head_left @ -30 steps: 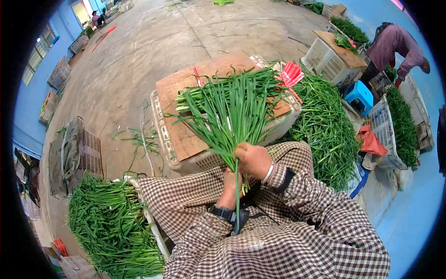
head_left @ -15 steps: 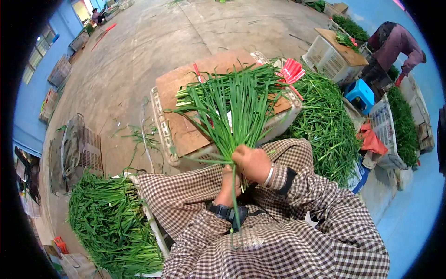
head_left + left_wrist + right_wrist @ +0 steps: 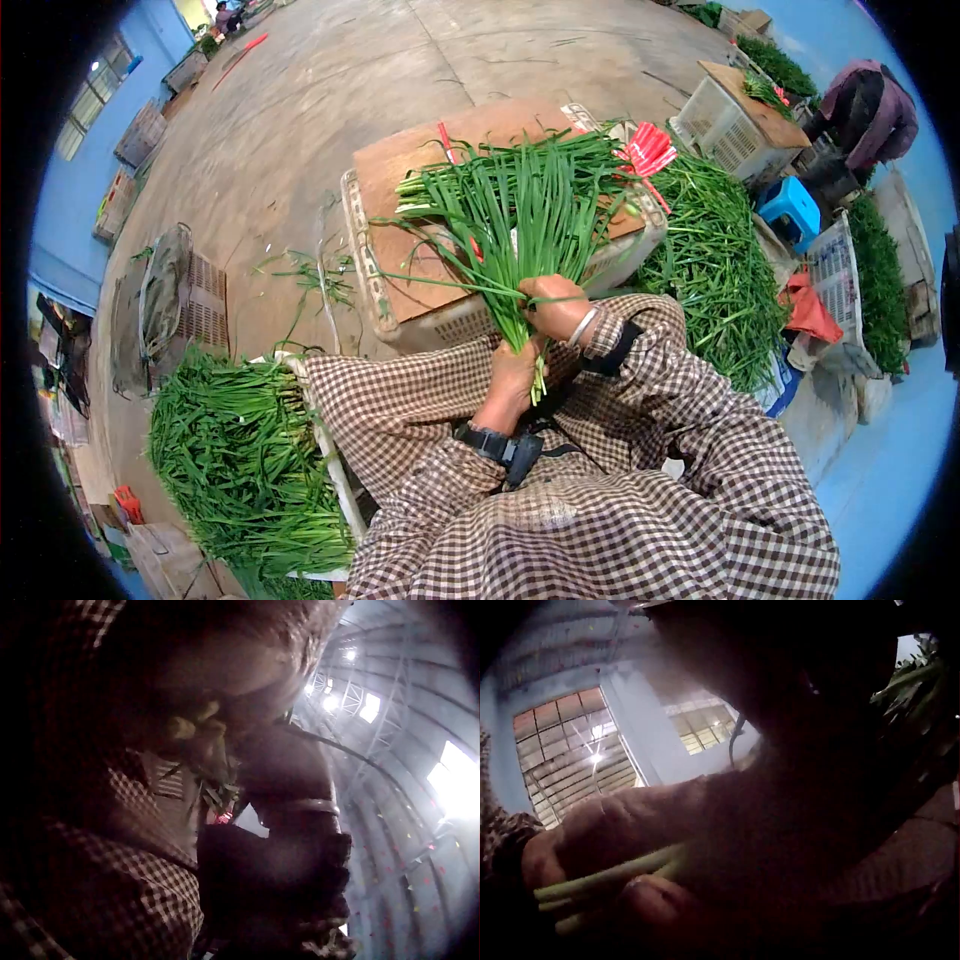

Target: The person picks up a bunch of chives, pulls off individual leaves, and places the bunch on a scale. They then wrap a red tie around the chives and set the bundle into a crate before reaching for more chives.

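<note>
A bunch of garlic chives (image 3: 540,225) fans out away from me, its leaves spreading over the board in front. My left hand (image 3: 513,372) grips the pale stems low down, and the cut ends (image 3: 539,388) poke out beside it. Just above, my right hand (image 3: 557,306) holds the bunch with curled fingers. A single long leaf (image 3: 430,282) crosses the bunch at the right hand and sticks out to the left. Dark wrist views show stems (image 3: 604,877) by a fingertip and stem ends (image 3: 199,724) near the left hand.
A brown board (image 3: 405,280) on a white crate (image 3: 440,325) carries more chives and red-white ties (image 3: 648,150). Heaps of chives lie on the left (image 3: 245,465) and right (image 3: 710,270). A blue stool (image 3: 790,210) and a bending person (image 3: 875,110) are farther right.
The long leaf that hung down toward the lap has swung up and now lies across the bunch, pointing left. Both hands keep hold. The view has shifted slightly.
</note>
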### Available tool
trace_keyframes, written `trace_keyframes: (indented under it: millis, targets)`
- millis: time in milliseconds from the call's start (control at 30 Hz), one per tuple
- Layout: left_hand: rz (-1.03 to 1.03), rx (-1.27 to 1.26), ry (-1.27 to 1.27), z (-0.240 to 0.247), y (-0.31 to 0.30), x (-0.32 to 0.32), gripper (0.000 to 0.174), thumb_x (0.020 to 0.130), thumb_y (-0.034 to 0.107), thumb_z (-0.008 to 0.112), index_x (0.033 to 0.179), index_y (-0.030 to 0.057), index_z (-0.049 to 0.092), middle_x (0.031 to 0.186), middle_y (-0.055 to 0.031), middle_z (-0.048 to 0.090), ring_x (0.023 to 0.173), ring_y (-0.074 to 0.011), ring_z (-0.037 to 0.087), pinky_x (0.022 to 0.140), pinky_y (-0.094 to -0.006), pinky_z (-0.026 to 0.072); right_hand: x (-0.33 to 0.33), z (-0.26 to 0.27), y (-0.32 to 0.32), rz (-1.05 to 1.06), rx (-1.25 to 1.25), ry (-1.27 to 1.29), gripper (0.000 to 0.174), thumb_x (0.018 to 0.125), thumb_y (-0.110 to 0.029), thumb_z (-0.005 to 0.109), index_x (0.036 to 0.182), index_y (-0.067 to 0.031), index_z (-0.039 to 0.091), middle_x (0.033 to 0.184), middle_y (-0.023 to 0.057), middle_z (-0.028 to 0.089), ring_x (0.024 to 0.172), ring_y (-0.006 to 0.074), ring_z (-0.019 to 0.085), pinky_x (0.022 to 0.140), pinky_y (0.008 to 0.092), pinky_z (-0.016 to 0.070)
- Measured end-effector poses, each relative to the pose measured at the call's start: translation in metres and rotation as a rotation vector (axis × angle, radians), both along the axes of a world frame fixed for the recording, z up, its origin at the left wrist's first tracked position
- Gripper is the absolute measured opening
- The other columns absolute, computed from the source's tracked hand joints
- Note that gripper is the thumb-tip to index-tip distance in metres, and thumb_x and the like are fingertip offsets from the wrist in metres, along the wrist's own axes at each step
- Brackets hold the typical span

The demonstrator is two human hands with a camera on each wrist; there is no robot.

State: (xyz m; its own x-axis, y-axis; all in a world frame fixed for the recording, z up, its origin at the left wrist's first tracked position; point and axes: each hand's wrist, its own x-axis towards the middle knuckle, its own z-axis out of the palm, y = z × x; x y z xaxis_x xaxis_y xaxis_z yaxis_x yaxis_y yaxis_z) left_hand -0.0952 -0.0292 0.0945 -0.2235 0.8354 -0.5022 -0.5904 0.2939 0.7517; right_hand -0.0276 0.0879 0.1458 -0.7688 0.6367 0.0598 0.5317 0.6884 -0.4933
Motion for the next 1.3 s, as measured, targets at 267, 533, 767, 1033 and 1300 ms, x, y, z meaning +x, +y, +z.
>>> trace_keyframes:
  millis: [267,533,767,1033,1300]
  targets:
    - [0.017,0.028,0.094,0.014,-0.003,0.002,0.024,0.086,0.018,0.059,0.103,0.0049,0.049,0.073,-0.0019,0.055,0.051,-0.0096,0.05,0.041,-0.0225,0.0429,-0.007,0.016,-0.016,-0.042,0.311,-0.226,0.011,0.071,-0.01,0.058,0.079,-0.0018,0.056,0.075,0.0188,0.058,0.065,0.0318,0.063,0.051,0.0399,0.0505]
    - [0.047,0.028,0.068,0.021,-0.002,0.004,0.018,0.086,0.01,0.054,0.102,0.005,0.049,0.072,-0.0006,0.053,0.049,-0.0088,0.047,0.04,-0.0231,0.0398,-0.007,0.011,-0.019,-0.008,0.363,-0.219,0.012,0.073,-0.01,0.056,0.08,-0.001,0.053,0.075,0.0167,0.058,0.065,0.0305,0.063,0.051,0.0388,0.0507]
    - [0.157,0.011,0.213,0.007,0.002,0.008,0.01,0.08,0.0,0.05,0.089,0.0049,0.049,0.066,-0.0018,0.05,0.045,-0.0112,0.046,0.038,-0.0249,0.0389,-0.009,0.006,-0.019,-0.031,0.394,-0.17,0.011,0.074,-0.009,0.055,0.079,-0.0004,0.05,0.074,0.0167,0.057,0.064,0.0296,0.063,0.051,0.0372,0.0518]
    - [0.035,-0.053,0.195,0.01,-0.005,0.005,0.018,0.085,0.011,0.057,0.098,0.0026,0.048,0.077,-0.0033,0.054,0.054,-0.0116,0.05,0.042,-0.0233,0.0424,0.012,-0.002,0.053,-0.253,0.309,-0.064,0.013,0.072,-0.005,0.057,0.08,0.0029,0.05,0.072,0.023,0.057,0.064,0.0385,0.06,0.058,0.0435,0.0507]
    - [-0.041,0.02,-0.296,0.008,-0.007,-0.011,0.024,0.09,0.029,0.053,0.101,0.0099,0.046,0.073,-0.006,0.053,0.049,-0.0113,0.046,0.041,-0.0245,0.0391,0.094,0.04,0.124,-0.395,-0.838,0.584,0.011,0.081,-0.006,0.056,0.09,-0.0011,0.053,0.071,0.0033,0.053,0.052,0.0089,0.049,0.04,0.0202,0.0343]
